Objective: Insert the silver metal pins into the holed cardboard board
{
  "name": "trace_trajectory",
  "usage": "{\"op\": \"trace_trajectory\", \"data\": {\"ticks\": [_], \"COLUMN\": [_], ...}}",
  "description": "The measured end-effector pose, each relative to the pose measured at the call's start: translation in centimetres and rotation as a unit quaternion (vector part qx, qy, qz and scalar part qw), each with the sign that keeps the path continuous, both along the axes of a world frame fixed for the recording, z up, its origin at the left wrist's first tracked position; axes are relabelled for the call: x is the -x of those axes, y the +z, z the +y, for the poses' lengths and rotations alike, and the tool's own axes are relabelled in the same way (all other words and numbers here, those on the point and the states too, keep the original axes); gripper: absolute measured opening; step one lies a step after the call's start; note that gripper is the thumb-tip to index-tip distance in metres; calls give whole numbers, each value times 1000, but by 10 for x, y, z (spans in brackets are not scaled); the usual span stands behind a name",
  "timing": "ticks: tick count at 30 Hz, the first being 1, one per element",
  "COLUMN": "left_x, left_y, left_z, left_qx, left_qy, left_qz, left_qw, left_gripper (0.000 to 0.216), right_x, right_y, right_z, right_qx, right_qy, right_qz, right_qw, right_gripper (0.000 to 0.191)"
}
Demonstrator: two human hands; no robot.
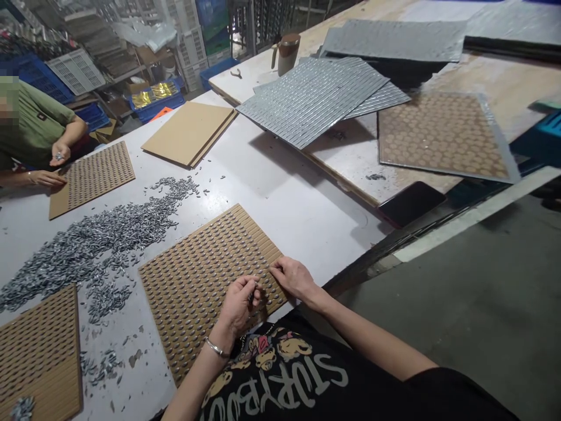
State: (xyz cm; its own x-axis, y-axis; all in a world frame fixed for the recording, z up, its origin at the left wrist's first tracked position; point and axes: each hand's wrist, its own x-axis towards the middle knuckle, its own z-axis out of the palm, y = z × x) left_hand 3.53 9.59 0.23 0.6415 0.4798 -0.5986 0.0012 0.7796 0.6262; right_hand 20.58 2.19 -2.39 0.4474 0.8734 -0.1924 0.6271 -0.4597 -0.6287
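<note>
In front of me lies a brown grooved board set with rows of small grey oval metal pieces. My left hand is curled above its near part, fingers closed around several small dark grey metal pieces. At the board's right edge, my right hand has thumb and forefinger pinched together against the surface. Whatever those fingertips hold is hidden. Left of the board spreads a long loose pile of the same small grey metal pieces.
Across the table a person handles another studded board. A third board lies at lower left, and stacked brown boards lie beyond. Ridged silver sheets, a mug and a phone occupy the adjoining table.
</note>
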Motion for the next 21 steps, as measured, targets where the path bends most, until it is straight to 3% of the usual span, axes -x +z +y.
{"op": "trace_trajectory", "data": {"ticks": [4, 7, 11, 15, 21], "left_x": [-2, -2, -3, -7, -12], "left_y": [4, 4, 4, 4, 0], "left_z": [-4, -7, -12, -14, -18], "left_qx": [37, 49, 68, 64, -5], "left_qy": [15, 19, 0, -15, -13], "left_qz": [-14, -3, -27, -35, -20], "left_qw": [999, 999, 997, 997, 1000], "left_gripper": [38, 35, 33, 33, 39], "right_x": [1, 6, 15, 21, 27], "right_y": [3, 11, 26, 33, 33], "right_z": [0, -5, -18, -29, -34], "right_qx": [-5, -85, -174, -192, -189], "right_qy": [-16, -30, 27, 54, 42], "right_qz": [5, 58, 120, 159, 166], "right_qw": [1000, 994, 977, 967, 967], "right_gripper": [6, 12, 13, 13, 14]}}
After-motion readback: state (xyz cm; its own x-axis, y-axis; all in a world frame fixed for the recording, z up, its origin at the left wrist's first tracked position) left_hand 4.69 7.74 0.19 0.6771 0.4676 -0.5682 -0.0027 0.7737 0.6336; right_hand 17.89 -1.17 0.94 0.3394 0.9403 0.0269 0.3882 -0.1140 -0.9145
